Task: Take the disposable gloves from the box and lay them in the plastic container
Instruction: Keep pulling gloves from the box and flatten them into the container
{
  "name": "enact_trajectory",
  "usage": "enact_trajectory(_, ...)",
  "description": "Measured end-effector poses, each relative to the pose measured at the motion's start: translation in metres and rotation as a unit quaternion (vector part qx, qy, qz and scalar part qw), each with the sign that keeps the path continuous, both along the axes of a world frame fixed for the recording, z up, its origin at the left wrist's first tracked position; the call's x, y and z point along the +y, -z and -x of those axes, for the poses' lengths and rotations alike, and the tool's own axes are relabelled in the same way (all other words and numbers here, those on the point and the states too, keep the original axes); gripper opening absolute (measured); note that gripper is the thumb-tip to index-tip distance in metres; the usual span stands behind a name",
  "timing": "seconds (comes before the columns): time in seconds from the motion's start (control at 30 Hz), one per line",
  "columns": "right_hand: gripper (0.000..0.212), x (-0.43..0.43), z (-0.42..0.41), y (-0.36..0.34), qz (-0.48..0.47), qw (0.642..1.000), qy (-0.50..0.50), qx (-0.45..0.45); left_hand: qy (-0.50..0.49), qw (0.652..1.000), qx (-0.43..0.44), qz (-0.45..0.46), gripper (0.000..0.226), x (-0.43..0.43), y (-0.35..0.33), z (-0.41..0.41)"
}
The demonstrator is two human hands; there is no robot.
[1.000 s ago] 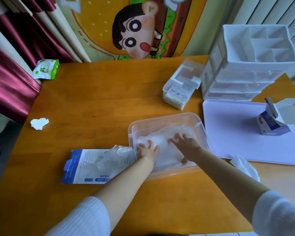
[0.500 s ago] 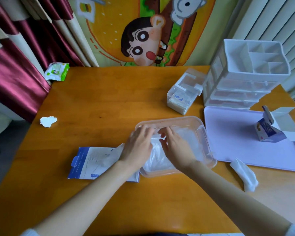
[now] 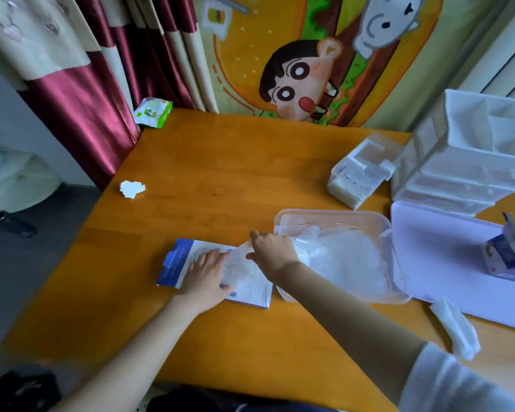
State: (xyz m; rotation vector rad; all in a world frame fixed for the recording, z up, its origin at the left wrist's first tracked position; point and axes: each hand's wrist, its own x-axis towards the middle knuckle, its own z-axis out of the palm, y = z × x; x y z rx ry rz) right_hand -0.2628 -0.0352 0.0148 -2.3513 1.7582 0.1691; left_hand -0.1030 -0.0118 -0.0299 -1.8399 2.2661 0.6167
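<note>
Two hands are busy at the box (image 3: 176, 263). The left hand (image 3: 205, 273) lies flat on top of it with straight fingers. I think it presses down so the box does not slide on the bench (image 3: 220, 173). The right hand (image 3: 272, 251) reaches across, and its fingers (image 3: 254, 234) pinch a thin clear glove (image 3: 240, 267) that sticks out of the box's open end. The box lies just beside the plastic container (image 3: 333, 212), so the glove has only a short way to go. A soft pile of gloves (image 3: 348, 257) is already in the container. Next, I think, the glove must be pulled free and laid on that pile. It looks thin and floppy, so it may drag another one out with it.
</note>
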Motion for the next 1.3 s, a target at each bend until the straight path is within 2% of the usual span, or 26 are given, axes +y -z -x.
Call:
enact_trajectory(0.1,0.019,-0.001,0.003,-0.002,-0.013,0.998,0.016,-0.055,-0.005,1.000,0.009,0.017,0.077,0.001,0.002,0.000)
enact_trajectory(0.23,0.014,0.000,0.016,-0.008,-0.011,0.986,0.068,-0.154,-0.016,0.999,0.005,0.035,0.081,0.002,0.000,0.000)
enact_trajectory(0.43,0.011,-0.006,0.051,-0.032,0.064,0.943,0.163,-0.283,-0.030,0.999,-0.018,0.034,0.084,0.001,-0.002,0.003)
enact_trajectory(0.63,0.014,-0.003,0.081,-0.052,0.115,0.920,0.191,-0.321,-0.003,0.999,-0.028,-0.019,0.080,-0.006,-0.009,0.006)
enact_trajectory(0.73,0.010,0.001,0.092,-0.059,0.141,0.914,0.197,-0.325,-0.030,0.999,0.037,-0.011,0.062,-0.015,-0.027,0.010)
enact_trajectory(0.8,0.008,0.003,0.095,-0.065,0.167,0.921,0.183,-0.300,-0.063,0.990,0.121,0.023,0.055,-0.020,-0.045,0.017)
enact_trajectory(0.93,0.010,0.005,0.092,-0.074,0.193,0.935,0.098,-0.280,-0.038,0.956,0.279,0.081,0.056,-0.029,-0.088,0.048)
enact_trajectory(1.03,0.009,0.009,0.085,-0.081,0.193,0.936,0.027,-0.295,0.018,0.946,0.319,0.052,0.070,-0.034,-0.113,0.068)
enact_trajectory(1.1,0.009,0.010,0.083,-0.087,0.203,0.928,0.008,-0.311,0.050,0.943,0.326,0.039,0.056,-0.039,-0.119,0.074)
enact_trajectory(1.17,0.010,0.007,0.088,-0.086,0.224,0.906,0.046,-0.356,0.049,0.939,0.338,0.039,0.026,-0.044,-0.120,0.075)
enact_trajectory(1.2,0.017,0.006,0.091,-0.085,0.220,0.887,0.090,-0.396,0.038,0.933,0.355,0.040,0.022,-0.044,-0.121,0.075)
enact_trajectory(1.23,0.032,0.006,0.095,-0.082,0.188,0.864,0.142,-0.445,0.019,0.927,0.374,0.038,0.018,-0.044,-0.123,0.074)
enact_trajectory(1.3,0.066,0.012,0.099,-0.077,0.050,0.808,0.240,-0.536,-0.010,0.903,0.429,0.013,0.006,-0.041,-0.129,0.073)
